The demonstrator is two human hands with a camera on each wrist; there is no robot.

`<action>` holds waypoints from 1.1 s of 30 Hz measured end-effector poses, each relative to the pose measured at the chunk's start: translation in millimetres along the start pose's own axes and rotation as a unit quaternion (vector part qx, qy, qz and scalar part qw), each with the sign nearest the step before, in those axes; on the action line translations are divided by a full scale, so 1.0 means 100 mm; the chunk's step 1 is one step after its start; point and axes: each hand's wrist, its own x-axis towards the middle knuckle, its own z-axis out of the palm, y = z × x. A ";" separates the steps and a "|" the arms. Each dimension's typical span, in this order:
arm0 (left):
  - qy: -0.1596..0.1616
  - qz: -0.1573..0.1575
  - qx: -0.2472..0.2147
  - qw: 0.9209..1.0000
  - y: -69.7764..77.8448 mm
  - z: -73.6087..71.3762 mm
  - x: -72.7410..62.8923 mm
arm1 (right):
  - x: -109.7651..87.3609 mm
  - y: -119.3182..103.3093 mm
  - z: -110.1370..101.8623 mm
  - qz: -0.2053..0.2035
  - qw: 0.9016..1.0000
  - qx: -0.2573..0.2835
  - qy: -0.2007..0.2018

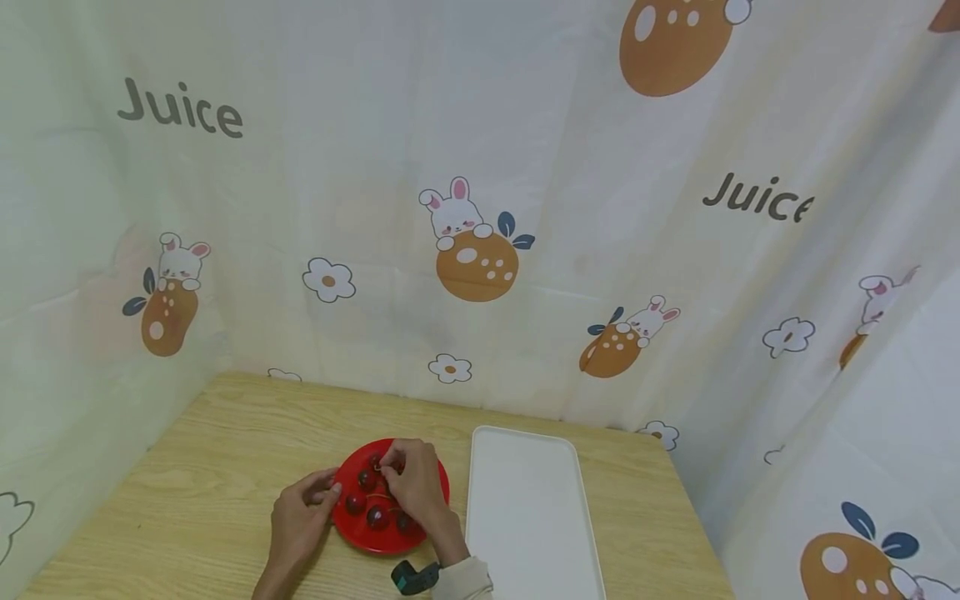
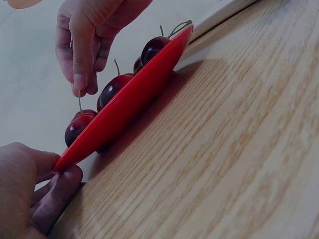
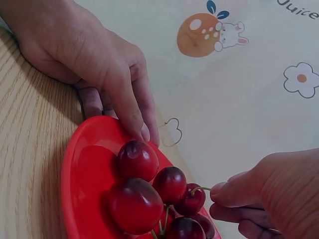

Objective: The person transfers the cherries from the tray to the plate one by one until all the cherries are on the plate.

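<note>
A red plate holding several dark red cherries rests on the wooden table. My left hand grips its left rim, the thumb on top and fingers beneath, as the left wrist view shows. Above the plate's far side, my right hand pinches the thin green stem of one cherry between thumb and fingertip. That cherry sits among the others at the plate's edge. Part of the plate and some cherries are hidden behind the right hand in the head view.
A long white rectangular tray lies to the right of the plate. Behind the table hangs a pale curtain printed with rabbits, fruit and flowers. A dark device is worn on the right wrist.
</note>
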 end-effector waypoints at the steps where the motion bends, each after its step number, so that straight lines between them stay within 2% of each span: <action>1: -0.001 0.000 -0.001 1.000 0.00 0.00 0.00 | 0.00 0.00 -0.01 0.000 1.000 0.000 -0.003; 17: -0.007 0.003 -0.018 1.000 0.01 0.05 0.03 | -0.04 0.01 -0.11 0.016 1.000 -0.014 -0.001; 23: -0.005 -0.001 -0.015 1.000 0.02 0.06 0.03 | -0.08 -0.02 -0.27 0.036 0.999 0.004 0.032; 29: 0.002 -0.006 -0.042 0.999 0.04 0.05 0.03 | -0.11 0.06 -0.46 0.035 0.997 -0.010 0.064; 33: 0.003 -0.013 -0.035 0.999 0.06 0.02 0.02 | -0.15 0.12 -0.61 0.034 0.996 -0.020 0.078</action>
